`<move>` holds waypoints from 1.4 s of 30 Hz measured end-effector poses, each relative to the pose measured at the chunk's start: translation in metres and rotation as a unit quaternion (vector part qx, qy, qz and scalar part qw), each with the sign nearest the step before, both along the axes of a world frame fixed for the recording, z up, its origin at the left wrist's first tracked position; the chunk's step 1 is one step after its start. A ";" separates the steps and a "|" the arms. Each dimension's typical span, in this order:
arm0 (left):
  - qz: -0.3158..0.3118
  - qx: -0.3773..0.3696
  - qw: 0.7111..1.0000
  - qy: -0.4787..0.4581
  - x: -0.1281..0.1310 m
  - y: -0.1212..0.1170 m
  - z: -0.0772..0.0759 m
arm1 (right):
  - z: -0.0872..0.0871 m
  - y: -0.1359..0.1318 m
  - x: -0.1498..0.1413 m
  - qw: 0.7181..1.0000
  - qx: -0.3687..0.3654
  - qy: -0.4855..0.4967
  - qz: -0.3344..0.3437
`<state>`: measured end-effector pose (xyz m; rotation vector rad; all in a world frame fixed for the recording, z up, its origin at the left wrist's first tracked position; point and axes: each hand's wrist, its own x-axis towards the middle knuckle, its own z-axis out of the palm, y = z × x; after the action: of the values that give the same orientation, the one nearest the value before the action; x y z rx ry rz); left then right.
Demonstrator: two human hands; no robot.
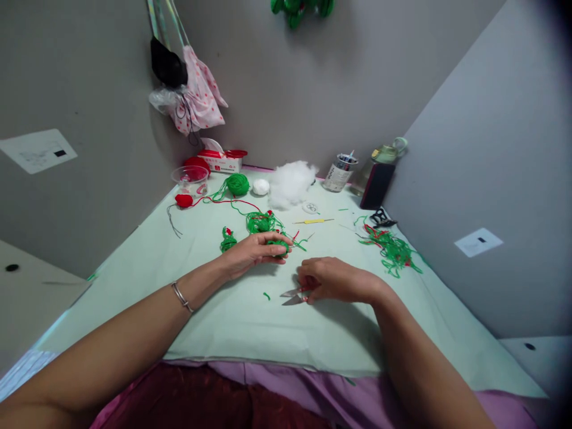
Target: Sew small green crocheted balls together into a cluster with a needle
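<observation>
My left hand (252, 255) is closed around a small green crocheted piece (280, 245), which shows between the thumb and fingers. Low over the table, my right hand (328, 279) grips a pair of scissors (295, 297) whose blades are spread and point left. A short green yarn snippet (267, 295) lies just left of the blade tips. Behind my left hand are a green yarn tangle (261, 223) and another green crocheted piece (227, 239) with a red tip. A yellow-handled crochet hook (315, 221) lies farther back.
At the back stand a tissue box (223, 161), a plastic cup (192, 186), a green yarn ball (238, 185), white stuffing (292, 183), a pen can (338, 174), a dark phone (378, 186) and a bottle (388, 154). Green and red yarn scraps (393, 251) lie to the right.
</observation>
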<state>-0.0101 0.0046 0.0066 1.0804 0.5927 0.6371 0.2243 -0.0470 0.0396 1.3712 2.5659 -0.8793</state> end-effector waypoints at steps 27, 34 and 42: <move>0.007 0.158 0.987 0.006 0.000 0.000 -0.015 | 0.003 0.014 0.000 0.958 0.003 0.236 -0.161; 0.006 0.165 0.986 0.015 0.001 0.000 -0.015 | 0.002 0.016 0.000 0.959 0.004 0.224 -0.173; 0.009 0.163 0.987 0.009 0.002 0.000 -0.015 | 0.000 0.015 -0.006 0.957 0.004 0.233 -0.171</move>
<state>-0.0083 0.0045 -0.0088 1.3879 0.5241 0.7577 0.2181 -0.0323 0.0391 1.8387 2.6850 -1.3979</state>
